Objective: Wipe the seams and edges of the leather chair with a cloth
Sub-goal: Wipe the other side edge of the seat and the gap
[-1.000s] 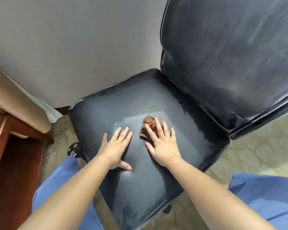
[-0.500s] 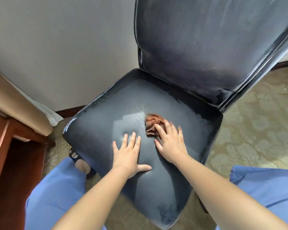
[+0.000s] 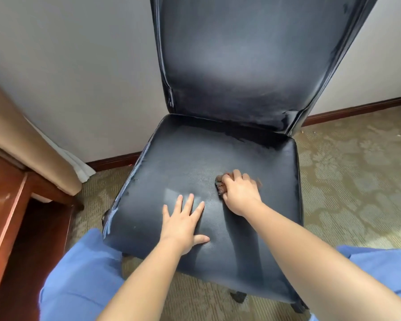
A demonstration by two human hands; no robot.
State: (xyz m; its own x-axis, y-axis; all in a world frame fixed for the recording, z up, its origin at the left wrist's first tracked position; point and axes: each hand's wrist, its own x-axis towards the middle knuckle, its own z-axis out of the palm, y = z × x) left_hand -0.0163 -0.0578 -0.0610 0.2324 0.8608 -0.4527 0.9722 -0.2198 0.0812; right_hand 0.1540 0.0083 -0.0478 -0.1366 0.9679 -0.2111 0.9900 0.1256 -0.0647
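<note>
A dark blue-black leather chair [image 3: 252, 147] stands in front of me, its tall backrest upright and its seat facing me. A small crumpled brown cloth [image 3: 220, 187] lies on the middle of the seat. My right hand [image 3: 240, 193] covers most of it, fingers curled round it. Flat on the seat to the left of the cloth, my left hand [image 3: 183, 224] rests with its fingers spread and straight. Worn pale piping runs along the seat's left edge.
A grey wall with a dark baseboard [image 3: 112, 162] stands behind the chair. A beige curtain [image 3: 33, 156] and a reddish wooden desk [image 3: 2, 205] are at the left. Patterned carpet [image 3: 357, 181] spreads to the right. My blue trouser legs [image 3: 79, 281] flank the seat.
The view has swung so the chair now faces me squarely. My right hand went from lying flat on the cloth to curling round it. The left hand stayed flat on the seat.
</note>
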